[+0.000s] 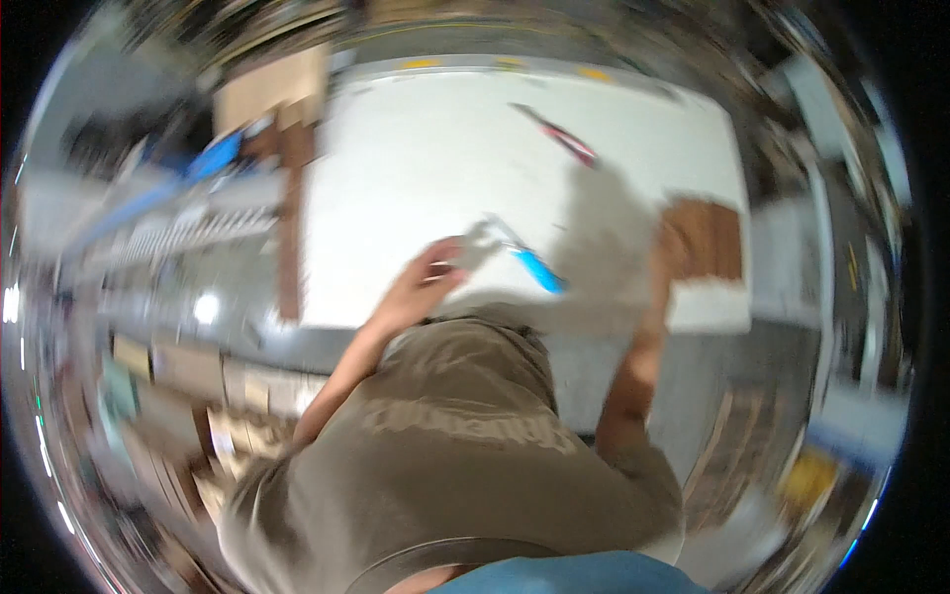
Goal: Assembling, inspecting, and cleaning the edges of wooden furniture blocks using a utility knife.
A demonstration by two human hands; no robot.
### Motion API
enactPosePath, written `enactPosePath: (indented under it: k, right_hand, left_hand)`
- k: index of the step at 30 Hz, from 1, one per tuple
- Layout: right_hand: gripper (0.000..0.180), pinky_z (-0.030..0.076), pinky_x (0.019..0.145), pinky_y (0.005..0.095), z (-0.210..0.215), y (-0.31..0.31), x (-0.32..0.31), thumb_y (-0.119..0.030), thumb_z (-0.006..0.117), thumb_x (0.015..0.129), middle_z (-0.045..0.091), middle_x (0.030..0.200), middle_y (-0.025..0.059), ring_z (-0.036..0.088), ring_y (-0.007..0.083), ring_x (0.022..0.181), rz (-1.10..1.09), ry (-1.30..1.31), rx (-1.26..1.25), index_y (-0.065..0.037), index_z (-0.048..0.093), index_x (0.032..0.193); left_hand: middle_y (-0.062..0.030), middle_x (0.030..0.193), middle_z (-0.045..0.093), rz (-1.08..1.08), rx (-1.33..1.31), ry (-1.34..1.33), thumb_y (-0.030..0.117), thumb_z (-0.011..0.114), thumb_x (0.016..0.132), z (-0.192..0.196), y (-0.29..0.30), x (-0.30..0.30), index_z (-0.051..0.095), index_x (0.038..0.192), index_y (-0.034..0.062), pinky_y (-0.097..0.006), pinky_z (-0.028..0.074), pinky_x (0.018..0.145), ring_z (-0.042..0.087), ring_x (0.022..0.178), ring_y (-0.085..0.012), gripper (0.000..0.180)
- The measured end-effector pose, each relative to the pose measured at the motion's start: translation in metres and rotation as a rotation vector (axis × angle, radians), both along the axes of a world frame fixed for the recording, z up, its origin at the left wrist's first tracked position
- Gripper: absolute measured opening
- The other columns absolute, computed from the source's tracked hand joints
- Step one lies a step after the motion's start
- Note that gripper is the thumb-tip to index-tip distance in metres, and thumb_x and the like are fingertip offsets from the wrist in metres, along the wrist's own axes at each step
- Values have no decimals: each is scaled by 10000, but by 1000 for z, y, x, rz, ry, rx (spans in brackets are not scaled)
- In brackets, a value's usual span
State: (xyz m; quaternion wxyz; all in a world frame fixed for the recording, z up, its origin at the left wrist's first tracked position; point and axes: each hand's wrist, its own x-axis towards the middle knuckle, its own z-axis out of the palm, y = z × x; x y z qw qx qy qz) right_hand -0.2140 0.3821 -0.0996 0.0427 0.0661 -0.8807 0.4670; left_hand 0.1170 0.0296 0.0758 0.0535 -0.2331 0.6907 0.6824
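The picture is blurred by motion. My left hand [432,275] grips a metal tool with a blue handle [515,252] over the near edge of a white table [435,148]. At the table's right end my right hand [671,252] rests on a brown wooden piece [711,240] and holds its left edge. A second tool with red and dark handles [562,134] lies far back on the table, away from both hands.
A long brown wooden strip [289,228] runs along the table's left edge. Cardboard and blue items [259,109] sit at the far left. Boxes and flat boards [188,386] lie on the floor at lower left, with more boards [732,445] at lower right.
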Motion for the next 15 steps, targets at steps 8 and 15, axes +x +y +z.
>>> enactPosePath:
  k: [8, 15]
  right_hand:
    - [351, 500, 983, 335, 15, -30, -25, -206, 601, 1015, 675, 1217, 140, 635, 223, 1117, 203, -221, 70, 25, 618, 1278]
    - [364, 511, 954, 331, 26, -272, 88, -168, 662, 973, 685, 1154, 149, 657, 224, 1081, 717, -382, -30, 24, 582, 1272]
  left_hand:
    - [-246, 1371, 557, 257, -142, -22, 431, 715, 934, -61, -61, 31, 447, 1491, 44, -389, 522, 950, 626, 1143, -311, 729]
    - [-215, 1304, 555, 641, -1012, -169, 423, 663, 915, -144, -179, 69, 511, 1389, 48, -498, 382, 1087, 501, 1226, -394, 623]
